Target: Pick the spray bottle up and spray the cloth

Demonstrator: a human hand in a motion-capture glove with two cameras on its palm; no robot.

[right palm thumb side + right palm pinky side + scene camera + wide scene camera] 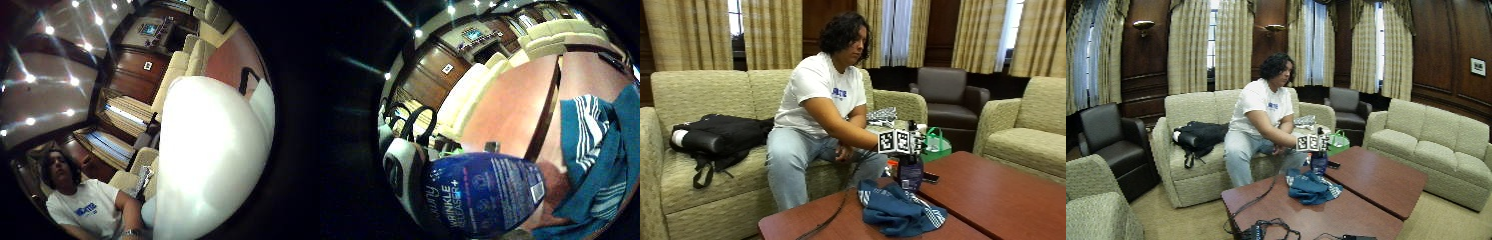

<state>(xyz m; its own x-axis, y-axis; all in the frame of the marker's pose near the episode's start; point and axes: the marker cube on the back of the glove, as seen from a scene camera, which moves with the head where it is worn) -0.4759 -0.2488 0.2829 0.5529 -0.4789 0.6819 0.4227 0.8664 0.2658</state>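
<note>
- Blue spray bottle (911,176) stands upright on the wooden table (993,195), long axis vertical, directly under the gloved right hand (909,145), which sits at its top; the bare hand rests back by the person's knees, farther off.
- Fingers are hidden behind the glove's gear in both outside views, so whether they wrap the bottle's neck I cannot tell; the little-finger palm view shows the bottle close against the palm.
- Teal cloth (899,210) with white stripes lies crumpled just in front of the bottle, on the side away from the person, so the nozzle likely needs aiming forward and down.
- Label reads "WRINKLE RELEASER+".
</note>
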